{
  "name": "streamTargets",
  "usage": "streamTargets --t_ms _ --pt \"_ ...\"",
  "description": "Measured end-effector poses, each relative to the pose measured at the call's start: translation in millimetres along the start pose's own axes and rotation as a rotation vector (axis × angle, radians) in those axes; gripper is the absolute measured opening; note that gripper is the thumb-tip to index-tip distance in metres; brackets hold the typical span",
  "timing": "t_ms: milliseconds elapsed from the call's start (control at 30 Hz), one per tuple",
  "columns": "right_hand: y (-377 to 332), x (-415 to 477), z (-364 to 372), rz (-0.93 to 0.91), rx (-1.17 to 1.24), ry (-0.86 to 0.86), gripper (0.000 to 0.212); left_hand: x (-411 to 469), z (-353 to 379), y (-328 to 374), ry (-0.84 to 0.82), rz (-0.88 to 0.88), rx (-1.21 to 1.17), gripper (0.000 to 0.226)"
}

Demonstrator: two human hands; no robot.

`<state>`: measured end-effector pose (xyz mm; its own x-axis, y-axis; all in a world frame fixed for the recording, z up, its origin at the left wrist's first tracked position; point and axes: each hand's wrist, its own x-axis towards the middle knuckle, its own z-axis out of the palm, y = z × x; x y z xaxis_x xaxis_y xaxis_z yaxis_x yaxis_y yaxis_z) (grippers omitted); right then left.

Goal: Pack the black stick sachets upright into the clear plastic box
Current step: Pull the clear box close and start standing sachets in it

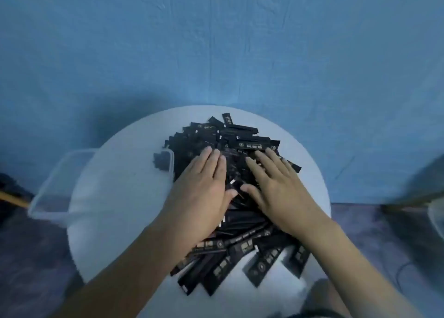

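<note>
Item: black stick sachets (228,197), a large loose heap lying flat and criss-crossed on a round white table (125,221); none stands upright. Left hand (204,187) and right hand (276,190) both rest palm-down on the heap's middle, fingers spread flat and gripping nothing; the thumbs nearly meet over one sachet between them. More sachets fan out beyond the fingertips and back under the wrists toward the person. Item: clear plastic box (60,185), well out to the side of the left fingers, overhanging the table edge; its near corner touches the heap just beside the left knuckles. Progress, as judged: barely begun, with nearly the whole stock unpacked. Obscured: a dark patch shows through the box corner, but whether those sachets lie inside or behind the wall cannot be told. Box outline blurred; print on the sachets illegible; sachets beneath the palms hidden; the forearms run out of frame at the bottom.
</note>
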<state>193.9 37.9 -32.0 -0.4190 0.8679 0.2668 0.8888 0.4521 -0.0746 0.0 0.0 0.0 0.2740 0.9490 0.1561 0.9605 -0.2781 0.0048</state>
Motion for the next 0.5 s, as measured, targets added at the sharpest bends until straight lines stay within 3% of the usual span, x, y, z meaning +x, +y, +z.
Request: streamTargets --t_ms 233,367,500 --pt "-16.4 -63.8 10.3 0.013 0.03 -0.079 0.066 -68.3 29.9 19.2 0.071 0.057 -0.19 0.06" --pt "-21.9 -77.9 13.7 0.022 0.069 -0.07 0.053 -87.3 53.4 11.5 0.077 0.027 -0.195 0.054" --pt "-25.8 -74.0 16.6 -0.045 0.065 -0.045 0.042 -93.0 72.6 5.7 0.195 0.049 -0.249 0.047"
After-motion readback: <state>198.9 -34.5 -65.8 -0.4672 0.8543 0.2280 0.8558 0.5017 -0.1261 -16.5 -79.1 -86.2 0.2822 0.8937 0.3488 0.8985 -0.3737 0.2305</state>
